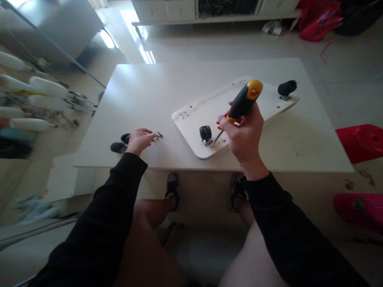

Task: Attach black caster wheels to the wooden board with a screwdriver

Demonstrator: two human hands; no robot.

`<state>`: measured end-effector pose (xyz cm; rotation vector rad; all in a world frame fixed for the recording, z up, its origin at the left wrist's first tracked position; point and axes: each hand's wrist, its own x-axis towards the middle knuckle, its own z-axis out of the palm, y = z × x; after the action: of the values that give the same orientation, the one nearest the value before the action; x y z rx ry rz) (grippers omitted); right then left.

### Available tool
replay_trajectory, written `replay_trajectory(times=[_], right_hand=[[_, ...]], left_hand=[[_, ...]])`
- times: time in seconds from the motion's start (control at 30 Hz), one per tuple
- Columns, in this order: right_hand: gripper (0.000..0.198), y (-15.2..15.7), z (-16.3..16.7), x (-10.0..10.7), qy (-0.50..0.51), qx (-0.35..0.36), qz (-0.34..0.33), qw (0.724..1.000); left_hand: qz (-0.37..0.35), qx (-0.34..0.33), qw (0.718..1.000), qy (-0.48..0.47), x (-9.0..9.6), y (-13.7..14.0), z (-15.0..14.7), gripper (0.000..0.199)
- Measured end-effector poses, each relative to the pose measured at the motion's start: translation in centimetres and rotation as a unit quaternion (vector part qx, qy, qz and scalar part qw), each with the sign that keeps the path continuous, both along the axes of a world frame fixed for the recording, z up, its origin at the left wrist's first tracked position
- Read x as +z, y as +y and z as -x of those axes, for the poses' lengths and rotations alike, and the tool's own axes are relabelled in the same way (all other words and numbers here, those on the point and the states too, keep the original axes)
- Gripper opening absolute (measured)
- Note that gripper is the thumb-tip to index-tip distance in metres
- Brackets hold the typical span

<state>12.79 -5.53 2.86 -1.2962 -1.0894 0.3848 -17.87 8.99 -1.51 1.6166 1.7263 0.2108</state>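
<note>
the white board lies at a slant on the worktop, right of its middle, with its flat face up. a black caster stands on its near left corner, on a small metal plate, and a second black caster stands at its far right end. groups of small holes mark the other two corners, and single larger holes show near the edges.

the screwdriver, with its black and yellow handle, leans over the board, its shaft slanting down to the left and its tip close beside the metal plate; whether the tip sits in a screw head is too small to tell. the right hand has its grip wrapped around the handle, the thumb along its lower end.

left of the board, small dark screws lie loose on the worktop. the left hand reaches in with its fingertips at them; i cannot tell whether its grip has pinched one. just left of that hand, two loose casters lie near the worktop's left end.

farther out, a white cabinet stands beyond the worktop, a red bag rests on the floor near it, and a red stool is to the right.
</note>
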Motion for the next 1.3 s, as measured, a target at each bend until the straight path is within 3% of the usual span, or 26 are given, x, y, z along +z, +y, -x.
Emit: replay_trajectory(times=[0.13,0.3,0.4,0.63,0.8,0.93,1.0,1.1,1.13,1.2,1.3], right_hand=[[0.037,0.1,-0.1,-0.1,-0.005,-0.001,0.003,1.000],[0.043,0.3,-0.3,-0.5,-0.003,0.007,0.006,1.000],[0.044,0.3,-0.2,-0.3,0.002,0.004,0.004,1.000],[0.044,0.0,0.7,0.5,0.014,-0.023,-0.007,1.000],[0.044,-0.4,0.8,0.7,-0.020,-0.067,-0.021,0.997],[0.043,-0.6,0.9,1.0,-0.017,-0.064,-0.025,0.998],[0.044,-0.6,1.1,1.1,-0.009,-0.061,-0.027,0.998],[0.049,-0.6,1.6,1.1,0.003,-0.057,-0.025,0.998],[0.050,-0.5,1.7,1.0,0.008,-0.054,-0.024,0.998],[0.052,-0.4,1.8,0.9,0.014,-0.049,-0.023,0.998],[0.051,-0.2,1.6,0.6,0.002,-0.059,-0.024,0.998]], left_hand=[[-0.011,0.056,0.997,-0.045,0.5,-1.0,-2.9,0.007],[0.117,0.027,0.973,-0.198,0.9,-3.9,-7.6,0.016],[0.148,0.017,0.959,-0.242,0.9,-4.9,-9.2,0.017],[0.157,0.045,0.952,-0.259,0.5,-4.6,-9.8,0.027],[0.172,0.040,0.952,-0.249,1.1,-6.2,-10.1,0.029],[0.201,-0.025,0.953,-0.224,1.7,-7.8,-9.8,0.025],[0.167,-0.064,0.972,-0.150,1.9,-8.3,-9.6,0.028],[-0.002,-0.092,0.994,-0.065,2.2,-8.7,-9.6,0.026],[-0.043,-0.105,0.990,-0.086,2.4,-8.8,-9.8,0.021],[-0.059,-0.139,0.971,-0.185,2.8,-9.1,-10.5,0.007],[-0.018,-0.172,0.934,-0.311,3.5,-9.4,-12.2,0.019]])
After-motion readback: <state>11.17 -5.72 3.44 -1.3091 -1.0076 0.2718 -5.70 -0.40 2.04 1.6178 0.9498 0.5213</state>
